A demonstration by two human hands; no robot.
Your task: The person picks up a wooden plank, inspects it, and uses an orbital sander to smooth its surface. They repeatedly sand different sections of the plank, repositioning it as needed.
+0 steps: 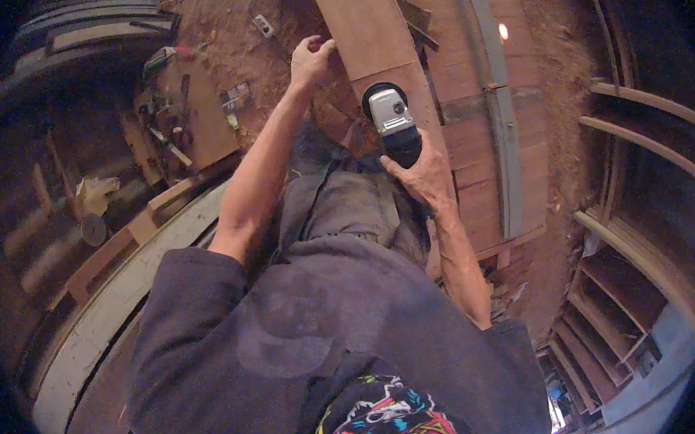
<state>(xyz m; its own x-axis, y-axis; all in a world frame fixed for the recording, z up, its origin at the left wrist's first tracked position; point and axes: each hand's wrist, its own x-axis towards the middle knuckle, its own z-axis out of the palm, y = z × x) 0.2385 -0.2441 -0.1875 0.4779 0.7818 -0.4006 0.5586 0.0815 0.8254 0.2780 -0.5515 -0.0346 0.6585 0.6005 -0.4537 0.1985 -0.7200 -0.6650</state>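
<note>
My right hand point(426, 174) is wrapped round the black handle of a power sander point(391, 111) with a silver-grey head. Its round dark pad rests on a long reddish-brown wooden board point(361, 20). The board runs away from me toward the top of the view. A seam crosses its face just beyond the sander. My left hand point(313, 60) is raised beside the board's left edge, its fingers curled in and the thumb near the index finger. Whatever lies inside that curl, if anything, is hidden. The sander's underside is out of sight.
Wide planks point(488, 158) lie to the right, with a long grey bar point(499, 123) across them. A power outlet block point(262, 25) sits on the dusty ground. Tools and scraps cover a low wooden panel point(209, 115) at left. Timber racks point(651, 145) stand far right.
</note>
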